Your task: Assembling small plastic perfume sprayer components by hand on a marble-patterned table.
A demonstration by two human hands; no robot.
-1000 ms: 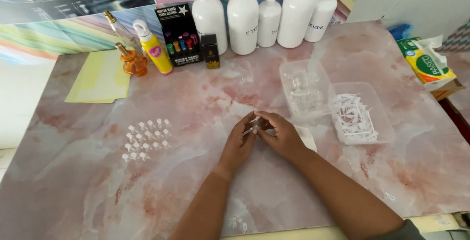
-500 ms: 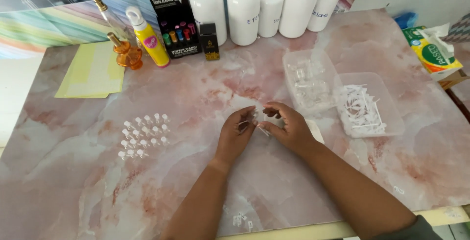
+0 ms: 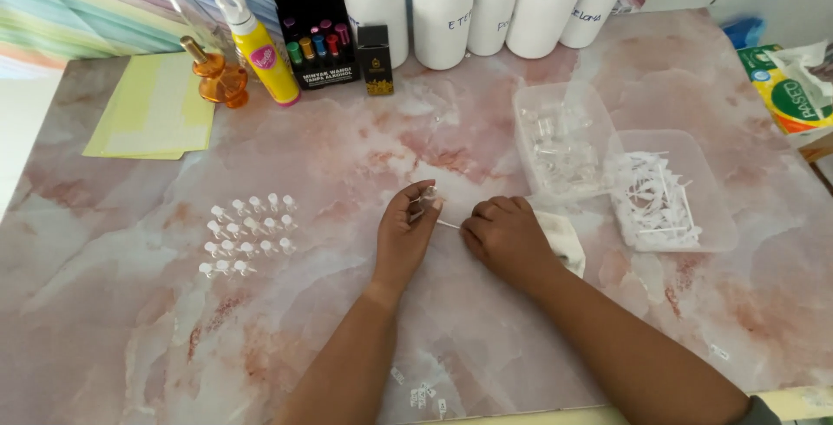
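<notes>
My left hand (image 3: 401, 236) pinches a tiny clear vial (image 3: 426, 197) at the middle of the pink marble-patterned table (image 3: 347, 156). My right hand (image 3: 505, 238) is just to its right, fingertips closed on a thin white sprayer tube (image 3: 447, 225) that reaches toward the vial. Behind the right hand stands a clear tray of empty small vials (image 3: 562, 140). Beside it is a second clear tray of white sprayer tops (image 3: 664, 201). Several finished small capped vials (image 3: 246, 234) stand in rows to the left of my left hand.
Big white bottles (image 3: 442, 9), a black box of coloured vials (image 3: 312, 24), a small black box (image 3: 375, 61), a yellow bottle (image 3: 260, 48) and an amber glass bottle (image 3: 217, 80) line the back. Yellow paper (image 3: 156, 114) lies far left, a tissue pack (image 3: 794, 87) far right, a white cloth (image 3: 564, 238) under my right hand.
My hands were pressed together over the vial; now the right hand has drawn a little to the right, with the thin tube showing between the two hands.
</notes>
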